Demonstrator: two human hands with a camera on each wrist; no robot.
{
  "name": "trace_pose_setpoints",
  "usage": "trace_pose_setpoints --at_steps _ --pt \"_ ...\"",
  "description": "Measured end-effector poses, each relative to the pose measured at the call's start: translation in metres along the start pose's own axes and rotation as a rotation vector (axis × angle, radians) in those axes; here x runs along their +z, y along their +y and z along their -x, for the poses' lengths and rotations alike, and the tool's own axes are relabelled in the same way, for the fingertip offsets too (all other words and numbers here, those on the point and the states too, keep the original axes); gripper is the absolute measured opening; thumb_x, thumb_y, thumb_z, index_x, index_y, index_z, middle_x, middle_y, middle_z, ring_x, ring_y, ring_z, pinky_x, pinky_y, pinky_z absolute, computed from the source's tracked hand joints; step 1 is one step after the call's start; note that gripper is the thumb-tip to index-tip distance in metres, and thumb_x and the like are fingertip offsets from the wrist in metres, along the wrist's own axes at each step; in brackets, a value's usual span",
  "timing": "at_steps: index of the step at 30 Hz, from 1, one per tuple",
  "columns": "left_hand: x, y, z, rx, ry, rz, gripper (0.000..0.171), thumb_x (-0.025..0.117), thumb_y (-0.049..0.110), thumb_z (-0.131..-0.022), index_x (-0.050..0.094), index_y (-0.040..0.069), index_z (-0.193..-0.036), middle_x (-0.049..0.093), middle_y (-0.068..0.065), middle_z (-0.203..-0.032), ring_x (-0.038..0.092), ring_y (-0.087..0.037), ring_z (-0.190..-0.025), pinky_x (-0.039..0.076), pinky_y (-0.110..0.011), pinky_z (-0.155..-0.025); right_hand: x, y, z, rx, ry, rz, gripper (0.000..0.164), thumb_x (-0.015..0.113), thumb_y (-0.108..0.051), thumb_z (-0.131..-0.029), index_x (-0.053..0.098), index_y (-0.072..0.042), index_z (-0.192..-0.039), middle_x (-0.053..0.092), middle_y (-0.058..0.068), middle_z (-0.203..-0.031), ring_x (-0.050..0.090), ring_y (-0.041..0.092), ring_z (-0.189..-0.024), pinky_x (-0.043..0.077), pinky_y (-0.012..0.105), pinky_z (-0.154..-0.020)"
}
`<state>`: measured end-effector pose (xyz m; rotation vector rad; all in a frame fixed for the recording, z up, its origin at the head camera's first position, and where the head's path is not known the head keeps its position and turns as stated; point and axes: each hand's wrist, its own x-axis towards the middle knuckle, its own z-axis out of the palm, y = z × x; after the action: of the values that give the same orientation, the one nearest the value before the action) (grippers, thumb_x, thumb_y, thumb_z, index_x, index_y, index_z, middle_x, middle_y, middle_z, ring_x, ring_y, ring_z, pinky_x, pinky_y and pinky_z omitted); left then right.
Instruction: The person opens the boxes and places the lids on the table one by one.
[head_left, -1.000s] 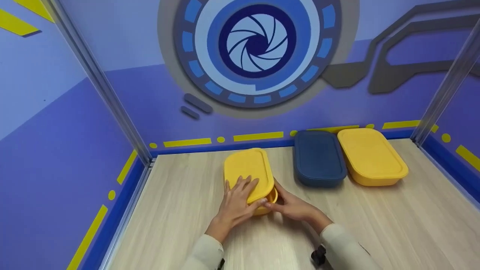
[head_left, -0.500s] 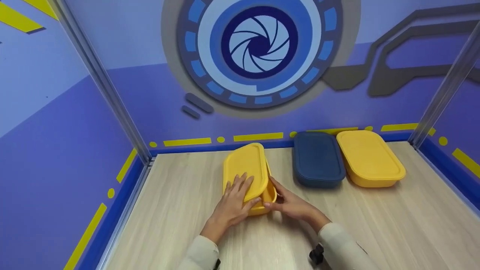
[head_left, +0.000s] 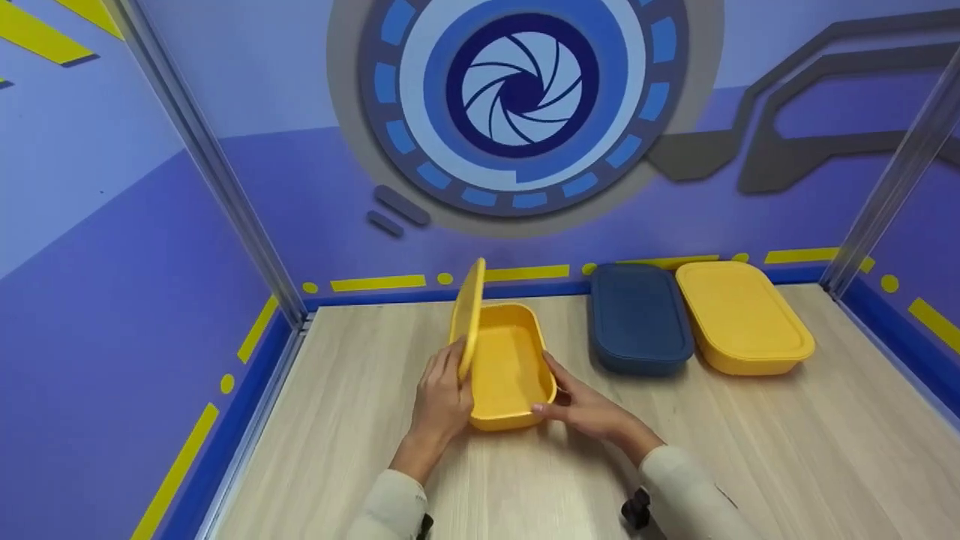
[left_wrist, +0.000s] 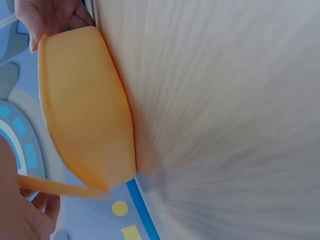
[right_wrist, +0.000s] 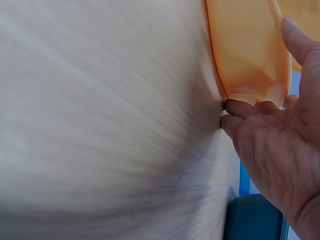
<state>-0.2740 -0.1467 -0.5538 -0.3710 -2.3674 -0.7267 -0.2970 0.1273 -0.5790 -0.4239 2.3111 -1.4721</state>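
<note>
Panelling [head_left: 247,217] in blue and purple, printed with a large camera-iris motif [head_left: 517,90], rises behind a pale wood-grain tabletop [head_left: 345,390]. Towards the back, on the person's right, a yellow lidded container [head_left: 742,319] and a navy lidded container [head_left: 641,319] lie side by side, both rounded at the corners. Well apart from the yellow one, near the middle, the uncovered yellow container [head_left: 502,423] sits flat on the tabletop, its inner floor in sight of the head camera. Its loose yellow lid [head_left: 470,315] stands almost on edge along the container's left long side; whether its lower edge touches the rim, I cannot tell.

The left hand [head_left: 441,397] grasps the loose yellow lid at its near end. The right hand [head_left: 592,409] holds the uncovered yellow container by its near right corner, thumb [head_left: 550,411] at the rim and fingertips [right_wrist: 231,106] low against the outer wall.

The step in hand looks like removing the lid, and it seems nearly done. The next move probably calls for a sure grip on the lid and a steady brace on the container, so that neither slips.
</note>
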Motion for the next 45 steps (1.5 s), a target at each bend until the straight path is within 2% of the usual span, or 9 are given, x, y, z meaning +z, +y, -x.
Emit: trace_pose_setpoints --at_steps 4,11,17,20,24,28,37,41,45 --pt "-0.002 -0.003 -0.003 -0.069 0.114 0.050 0.038 0.064 0.008 -0.104 0.060 -0.003 -0.140 0.071 -0.017 -0.120 0.072 -0.029 -0.106 0.063 -0.047 -0.094 -0.001 0.000 0.000 0.009 0.009 0.003 0.104 0.078 -0.048 -0.095 0.009 -0.036 -0.173 0.016 0.008 -0.182 0.021 0.033 -0.168 0.013 0.062 -0.135" --pt "-0.013 -0.015 -0.011 -0.336 0.202 0.199 0.043 0.059 -0.002 -0.103 0.051 -0.002 -0.145 0.067 -0.024 -0.133 0.070 -0.038 -0.125 0.058 -0.055 -0.105 -0.002 0.000 -0.002 -0.007 -0.003 0.001 0.106 0.078 -0.049 -0.096 0.006 -0.036 -0.173 0.013 0.006 -0.182 0.019 0.031 -0.169 0.013 0.061 -0.135" --pt "-0.022 -0.034 -0.016 -0.455 0.214 0.232 0.046 0.056 -0.003 -0.104 0.044 0.000 -0.149 0.062 -0.027 -0.139 0.066 -0.043 -0.129 0.055 -0.059 -0.107 -0.001 -0.003 -0.002 0.004 -0.002 0.000 0.105 0.077 -0.048 -0.097 0.005 -0.037 -0.172 0.011 0.005 -0.183 0.016 0.030 -0.169 0.012 0.060 -0.136" --pt "-0.026 -0.044 -0.012 -0.499 0.166 0.208 0.057 0.055 -0.003 -0.104 0.037 0.007 -0.157 0.056 -0.022 -0.146 0.063 -0.039 -0.133 0.054 -0.057 -0.112 0.000 -0.003 -0.002 0.010 -0.003 0.000 0.104 0.077 -0.047 -0.097 0.005 -0.038 -0.172 0.011 0.005 -0.183 0.015 0.031 -0.170 0.012 0.060 -0.136" --pt "-0.033 -0.057 -0.007 -0.517 0.119 0.108 0.073 0.057 -0.002 -0.104 0.026 0.018 -0.168 0.050 -0.019 -0.147 0.062 -0.038 -0.131 0.054 -0.057 -0.113 0.000 -0.002 -0.002 0.008 -0.002 -0.002 0.105 0.077 -0.046 -0.097 0.005 -0.036 -0.173 0.012 0.005 -0.183 0.016 0.031 -0.169 0.013 0.060 -0.136" --pt "-0.038 -0.066 -0.005 -0.546 0.086 -0.002 0.081 0.063 -0.001 -0.100 0.027 0.022 -0.169 0.043 -0.023 -0.145 0.062 -0.040 -0.123 0.056 -0.058 -0.106 0.001 -0.001 -0.002 0.012 0.000 0.005 0.105 0.077 -0.047 -0.097 0.004 -0.037 -0.173 0.012 0.005 -0.182 0.016 0.030 -0.169 0.014 0.059 -0.136" --pt "-0.049 -0.088 -0.007 -0.773 -0.105 -0.020 0.095 0.077 0.010 -0.090 0.025 0.006 -0.169 0.024 -0.033 -0.159 0.040 -0.049 -0.144 0.040 -0.062 -0.122 0.000 0.001 0.000 0.010 0.003 -0.025 0.104 0.077 -0.047 -0.097 0.006 -0.038 -0.172 0.013 0.004 -0.182 0.016 0.030 -0.169 0.014 0.061 -0.135" --pt "-0.053 -0.097 -0.004 -0.811 -0.177 -0.054 0.101 0.084 0.019 -0.088 0.024 -0.001 -0.168 0.022 -0.040 -0.158 0.033 -0.055 -0.148 0.036 -0.064 -0.123 0.000 0.001 0.001 0.013 0.002 -0.034 0.103 0.077 -0.048 -0.097 0.007 -0.038 -0.172 0.013 0.004 -0.182 0.016 0.030 -0.169 0.014 0.061 -0.135" --pt "-0.055 -0.102 0.001 -0.821 -0.304 -0.136 0.110 0.086 0.035 -0.089 0.021 -0.009 -0.165 0.025 -0.043 -0.153 0.032 -0.057 -0.144 0.036 -0.065 -0.121 -0.001 0.003 0.001 0.013 -0.003 -0.055 0.105 0.077 -0.049 -0.097 0.005 -0.037 -0.173 0.011 0.003 -0.183 0.015 0.029 -0.170 0.014 0.059 -0.136"
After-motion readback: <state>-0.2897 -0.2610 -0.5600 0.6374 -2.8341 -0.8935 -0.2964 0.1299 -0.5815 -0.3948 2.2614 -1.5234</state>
